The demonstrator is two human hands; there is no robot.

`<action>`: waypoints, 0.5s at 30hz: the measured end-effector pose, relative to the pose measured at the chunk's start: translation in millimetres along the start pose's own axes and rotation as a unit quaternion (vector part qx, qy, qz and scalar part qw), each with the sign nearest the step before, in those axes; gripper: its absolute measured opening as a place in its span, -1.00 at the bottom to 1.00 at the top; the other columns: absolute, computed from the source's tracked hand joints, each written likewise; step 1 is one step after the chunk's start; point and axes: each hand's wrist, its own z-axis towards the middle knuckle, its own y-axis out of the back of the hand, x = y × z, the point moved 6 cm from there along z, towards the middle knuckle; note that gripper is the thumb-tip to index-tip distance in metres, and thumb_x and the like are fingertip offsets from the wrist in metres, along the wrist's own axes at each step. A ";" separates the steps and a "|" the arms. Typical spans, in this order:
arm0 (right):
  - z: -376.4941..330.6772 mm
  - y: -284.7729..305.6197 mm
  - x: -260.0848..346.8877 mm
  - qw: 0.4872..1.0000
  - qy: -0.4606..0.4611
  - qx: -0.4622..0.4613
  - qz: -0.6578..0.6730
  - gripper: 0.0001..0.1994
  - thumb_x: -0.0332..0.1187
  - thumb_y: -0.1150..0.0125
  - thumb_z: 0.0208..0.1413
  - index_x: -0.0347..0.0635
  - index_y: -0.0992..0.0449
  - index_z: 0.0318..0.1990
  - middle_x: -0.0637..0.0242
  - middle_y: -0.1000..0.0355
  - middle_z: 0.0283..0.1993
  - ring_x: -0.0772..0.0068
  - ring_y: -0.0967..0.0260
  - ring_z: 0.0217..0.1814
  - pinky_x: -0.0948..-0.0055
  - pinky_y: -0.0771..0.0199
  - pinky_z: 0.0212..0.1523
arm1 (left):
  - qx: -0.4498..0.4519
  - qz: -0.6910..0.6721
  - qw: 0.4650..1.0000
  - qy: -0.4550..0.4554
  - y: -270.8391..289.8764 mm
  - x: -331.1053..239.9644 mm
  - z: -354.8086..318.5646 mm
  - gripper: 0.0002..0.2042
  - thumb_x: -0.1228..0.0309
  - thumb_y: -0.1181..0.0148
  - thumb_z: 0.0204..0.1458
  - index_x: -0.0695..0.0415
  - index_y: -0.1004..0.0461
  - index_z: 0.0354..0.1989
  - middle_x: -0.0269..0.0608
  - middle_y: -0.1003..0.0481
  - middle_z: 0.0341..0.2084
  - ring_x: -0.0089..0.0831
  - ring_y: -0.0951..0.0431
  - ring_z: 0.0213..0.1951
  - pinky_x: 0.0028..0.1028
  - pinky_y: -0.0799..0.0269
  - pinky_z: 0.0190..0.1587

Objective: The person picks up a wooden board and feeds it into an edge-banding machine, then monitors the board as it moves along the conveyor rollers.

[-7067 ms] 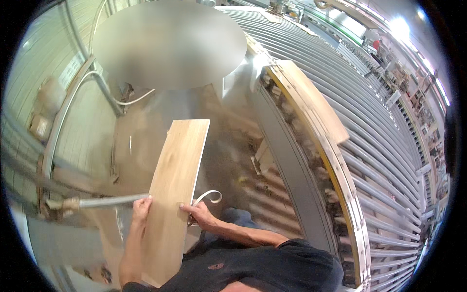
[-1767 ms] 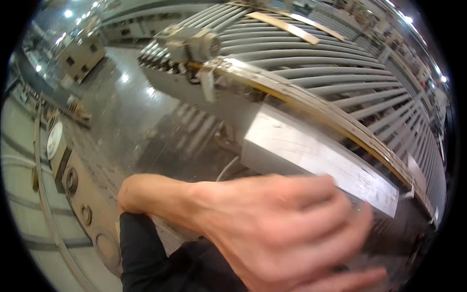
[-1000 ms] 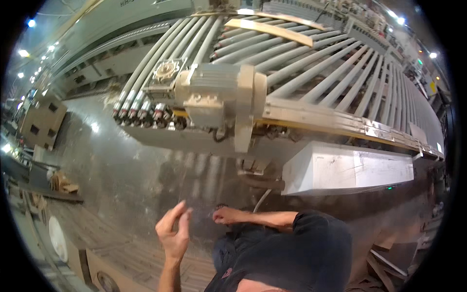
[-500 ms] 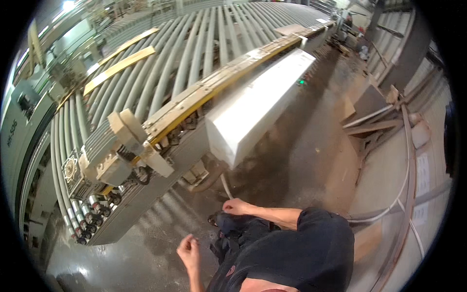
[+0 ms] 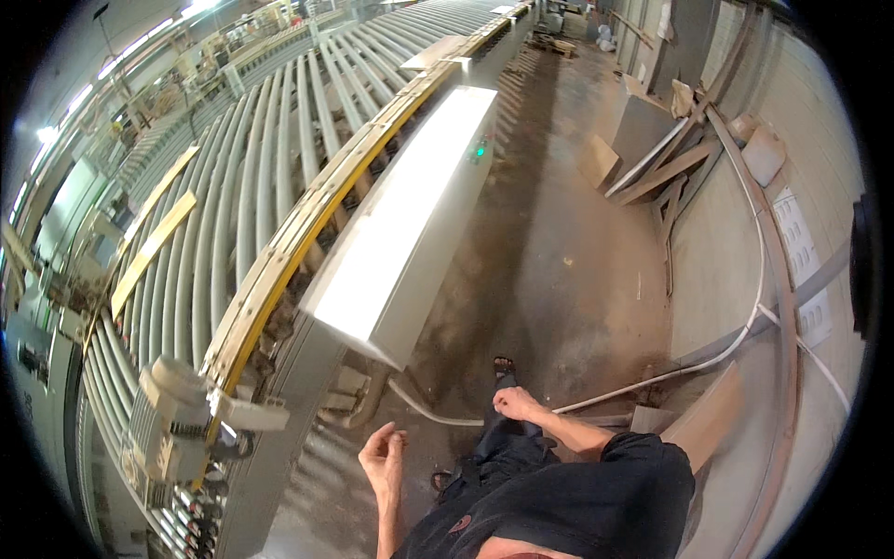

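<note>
My left hand [image 5: 383,458] is raised over the floor at the lower middle. Its fingers are loosely bent, thumb and forefinger apart, and nothing shows in it. In front of my dark trousers, my right hand [image 5: 518,404] has its fingers curled in, with nothing visible in the grip. Neither hand touches any equipment. Ahead of both hands stands a long white control cabinet [image 5: 405,224] with a lit green button on its right side. It sits beside a roller conveyor [image 5: 270,168]. A sandalled foot [image 5: 504,366] of mine shows on the floor.
Two narrow wood strips [image 5: 154,252] lie on the rollers at left. A motor unit [image 5: 177,410] sits at the conveyor's near end. A pale hose [image 5: 433,416] crosses the floor near my feet. Boards and beams [image 5: 666,172] lean at the right wall [image 5: 736,270].
My view has swung to the right and I have stepped forward along the cabinet. My left hand has risen and its fingers have loosened. My right hand stays curled.
</note>
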 end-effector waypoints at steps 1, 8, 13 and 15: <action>9.7 0.1 -14.2 0.996 0.049 -0.021 0.077 -0.85 -0.35 -0.21 0.00 -0.15 -0.60 -0.29 0.21 -0.58 -0.34 0.21 -0.54 -0.27 0.29 -0.50 -0.24 | 0.014 0.015 1.000 0.007 -22.3 -0.8 12.6 -0.79 0.55 -0.15 0.10 0.37 -0.50 -0.11 -0.12 -0.59 -0.37 -0.48 -0.57 -0.34 -0.45 -0.53 -0.23; 99.8 59.9 -97.3 0.980 0.037 0.051 0.188 -0.72 -0.16 -0.16 -0.01 -0.13 -0.58 -0.23 0.24 -0.56 -0.26 0.33 -0.51 -0.16 0.36 -0.45 -0.10 | 0.078 0.140 0.987 -0.012 -190.7 -12.8 137.7 -0.76 0.51 -0.12 0.06 0.39 -0.53 -0.15 -0.08 -0.60 -0.38 -0.48 -0.55 -0.32 -0.50 -0.47 -0.23; 126.9 182.5 -132.4 0.966 -0.043 -0.034 0.252 -0.74 -0.21 -0.17 -0.03 -0.22 -0.56 -0.31 0.25 -0.52 -0.40 0.39 -0.48 -0.31 0.39 -0.45 -0.23 | 0.054 0.238 0.967 -0.079 -280.6 -71.8 226.1 -0.76 0.44 -0.13 0.02 0.34 -0.56 -0.20 -0.11 -0.57 -0.37 -0.44 -0.52 -0.35 -0.42 -0.45 -0.28; 131.6 228.5 -146.6 0.962 -0.049 -0.093 0.251 -0.81 -0.32 -0.16 0.03 -0.24 -0.55 -0.29 0.38 -0.48 -0.44 0.58 -0.39 -0.38 0.50 -0.38 -0.35 | 0.033 0.276 0.954 -0.115 -300.2 -84.0 261.6 -0.71 0.35 -0.12 0.05 0.31 -0.55 -0.15 -0.10 -0.57 -0.35 -0.43 -0.52 -0.34 -0.40 -0.45 -0.25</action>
